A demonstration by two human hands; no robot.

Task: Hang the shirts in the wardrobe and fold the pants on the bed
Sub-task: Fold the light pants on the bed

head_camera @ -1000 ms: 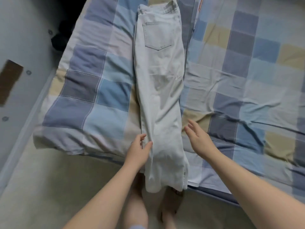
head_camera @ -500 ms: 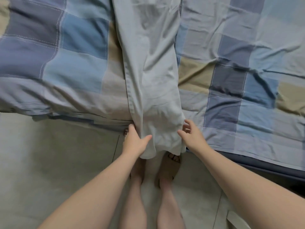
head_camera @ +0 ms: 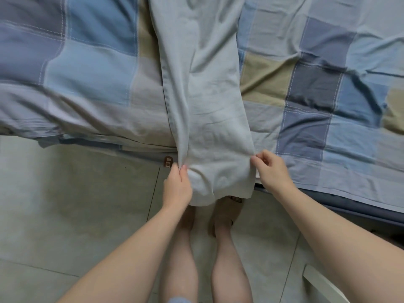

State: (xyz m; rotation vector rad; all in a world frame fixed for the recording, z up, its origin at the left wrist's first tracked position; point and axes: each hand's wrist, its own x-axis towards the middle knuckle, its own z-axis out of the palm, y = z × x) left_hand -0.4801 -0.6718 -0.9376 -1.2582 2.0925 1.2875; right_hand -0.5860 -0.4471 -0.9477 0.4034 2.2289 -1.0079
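We now pinch the pants (head_camera: pixel 209 119) at both lower edges, where half a second ago our hands only reached their sides. Our left hand (head_camera: pixel 177 189) grips the left edge between thumb and fingers, and our right hand (head_camera: pixel 271 171) pinches the right edge. Pale grey-blue and creased, legs stacked, they run up the checked bed cover (head_camera: pixel 87 73), hems hanging over its edge above the tiled floor (head_camera: pixel 76 204).

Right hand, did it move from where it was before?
Yes. The right hand came back across the bed to its near edge, where it now pinches the side of the pants near the hem.
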